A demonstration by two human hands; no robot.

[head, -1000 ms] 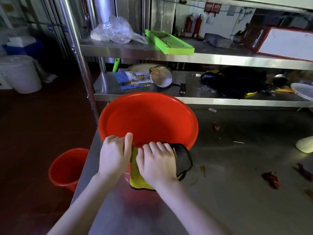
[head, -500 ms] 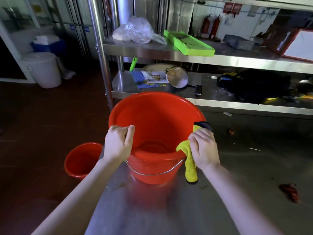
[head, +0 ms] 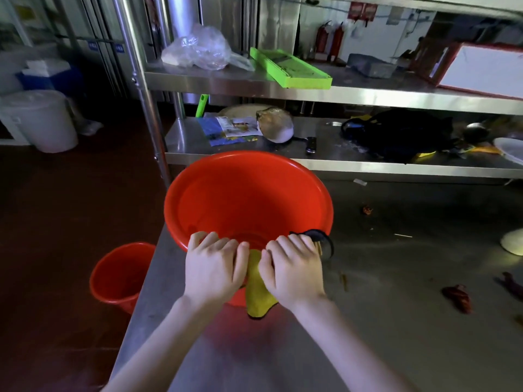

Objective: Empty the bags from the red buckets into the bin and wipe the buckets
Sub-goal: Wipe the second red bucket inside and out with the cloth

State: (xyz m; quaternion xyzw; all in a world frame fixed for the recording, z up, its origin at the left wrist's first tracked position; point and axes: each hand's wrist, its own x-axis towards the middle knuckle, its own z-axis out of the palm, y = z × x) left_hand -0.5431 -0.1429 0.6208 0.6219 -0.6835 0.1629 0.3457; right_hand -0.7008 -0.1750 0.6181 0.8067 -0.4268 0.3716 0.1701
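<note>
Big red bucket [head: 249, 199] sits mid-frame on the steel worktop [head: 396, 278], only bare red plastic inside, with the left hand [head: 213, 267] curled over its near rim, the right hand [head: 293, 267] right beside it clamping a yellow cloth [head: 257, 295] on that rim, a second bucket [head: 119, 278] on the floor lower left, and the shelf leaflet [head: 229, 131] too blurry to read.

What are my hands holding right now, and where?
The left hand grips the near rim of the bucket. The right hand grips the cloth, draped over that rim beside it.
</note>
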